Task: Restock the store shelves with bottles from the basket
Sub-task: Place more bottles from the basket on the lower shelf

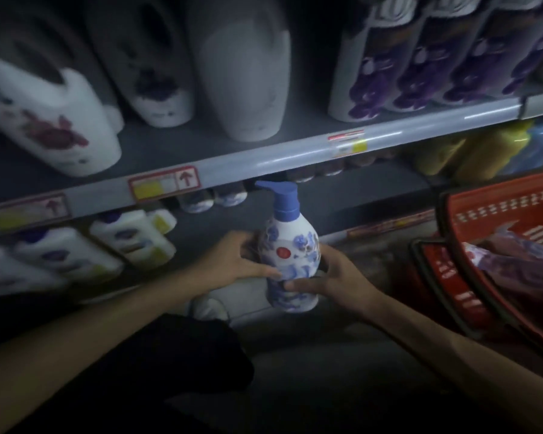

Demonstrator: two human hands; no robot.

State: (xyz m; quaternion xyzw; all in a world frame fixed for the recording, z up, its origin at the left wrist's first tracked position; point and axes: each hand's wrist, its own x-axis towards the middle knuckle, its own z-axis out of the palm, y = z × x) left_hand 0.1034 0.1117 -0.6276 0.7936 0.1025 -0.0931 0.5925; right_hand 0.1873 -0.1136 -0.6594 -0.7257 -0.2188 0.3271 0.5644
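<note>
I see both hands on one pump bottle [290,261], white with blue flowers and a blue pump head, held upright in front of the lower shelf [220,220]. Left hand [232,261] wraps the bottle's left side, fingers [265,272] grasping it; right hand [333,277] clasps the lower right, fingers grasping too. Right of the fingers, well apart, a red basket [483,214] holds more packs. Above the fingers, the upper shelf edge [264,161] carries price tags; white jugs [44,114] stand beyond it.
</note>
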